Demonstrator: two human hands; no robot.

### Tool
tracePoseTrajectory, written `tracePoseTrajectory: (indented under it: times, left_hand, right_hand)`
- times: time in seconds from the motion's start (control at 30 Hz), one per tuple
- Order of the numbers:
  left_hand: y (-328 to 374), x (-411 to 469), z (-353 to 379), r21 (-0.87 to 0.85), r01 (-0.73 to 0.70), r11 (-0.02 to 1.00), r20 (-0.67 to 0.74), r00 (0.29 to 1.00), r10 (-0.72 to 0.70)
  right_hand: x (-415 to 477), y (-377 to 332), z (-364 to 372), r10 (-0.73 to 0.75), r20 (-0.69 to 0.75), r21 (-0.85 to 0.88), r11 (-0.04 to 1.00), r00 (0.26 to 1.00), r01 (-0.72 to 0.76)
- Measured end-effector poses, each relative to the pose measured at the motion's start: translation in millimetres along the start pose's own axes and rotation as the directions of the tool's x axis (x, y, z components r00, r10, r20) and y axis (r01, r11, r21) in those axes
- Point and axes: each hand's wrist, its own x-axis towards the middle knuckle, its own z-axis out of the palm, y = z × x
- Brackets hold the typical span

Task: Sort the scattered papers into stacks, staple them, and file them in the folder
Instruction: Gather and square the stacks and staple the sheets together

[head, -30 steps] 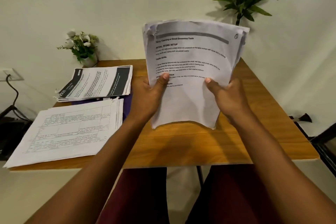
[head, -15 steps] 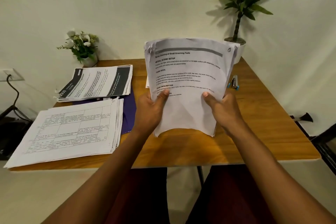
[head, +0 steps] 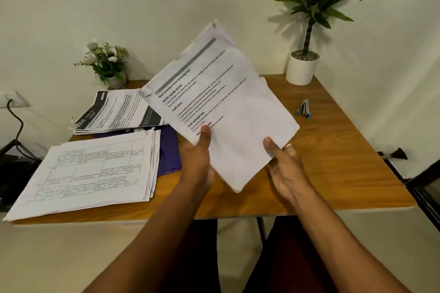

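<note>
Held sheaf (head: 228, 107): several white printed sheets, raised above the middle of the table (head: 333, 162) and clear of its surface. It is tilted, with the top edge running up toward the table's far side and the lower corner pointing down at the near edge. Printed headings face the camera. The top-left corner is crumpled.

Left grip (head: 198, 157): holds the sheaf at its lower left edge, thumb on the printed face, fingers hidden behind.

Right grip (head: 283, 162): holds the lower right edge, thumb on the front, palm turned inward. 1 ringed finger shows past the paper's edge.

Table, left half: 2 stacks lie flat. The ruled stack (head: 90, 169), printed with boxed tables, lies at the near left and overhangs that corner. The dark-banded stack (head: 119, 112) lies behind it, toward the far left. A purple folder (head: 169, 150) lies under both, with its right portion exposed.

Table, right half: 1 small blue and silver stapler (head: 304, 108) lies alone, well apart from the papers.

Table, far corners: a leafy plant in a white pot (head: 302, 69) stands at the right, a small flower pot (head: 107, 62) at the left.

Beyond the table's left edge: a wall socket (head: 12, 100) with a black cable.
</note>
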Motion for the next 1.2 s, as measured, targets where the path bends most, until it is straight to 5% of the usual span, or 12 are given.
tracePoseTrajectory:
  times: [0.13, 0.3, 0.4, 0.57, 0.8, 0.93, 1.2]
  left_hand:
    - [-5, -9, 5, -0.044, 0.078, 0.996, 0.094, 0.993, -0.074]
    - [45, 11, -26, -0.023, 0.053, 0.998, 0.099, 0.994, -0.050]
    - [88, 31, -48, 0.254, -0.025, 0.967, 0.204, 0.979, -0.028]
    - [110, 36, -44, 0.628, -0.206, 0.750, 0.400, 0.913, -0.083]
    - [88, 33, -35, 0.581, -0.329, 0.744, 0.386, 0.917, 0.104]
    - [49, 18, -58, 0.665, -0.230, 0.710, 0.304, 0.952, 0.024]
    - [47, 19, -60, 0.621, -0.230, 0.750, 0.302, 0.952, 0.042]
  right_hand:
    - [0, -5, 10, 0.007, 0.048, 0.089, 0.996, 0.999, -0.012]
    - [0, -33, -6, -0.059, 0.073, -0.095, 0.993, 0.996, 0.066]
    - [0, -54, -21, -0.115, 0.099, -0.200, 0.971, 0.988, 0.133]
    - [7, -72, -24, -0.203, 0.075, -0.410, 0.886, 0.976, 0.216]
    - [12, -70, -16, -0.280, 0.064, -0.526, 0.806, 0.958, 0.271]
    - [8, -50, -28, -0.175, 0.027, -0.614, 0.774, 0.984, 0.155]
    - [9, -51, -27, -0.193, 0.043, -0.600, 0.779, 0.980, 0.180]
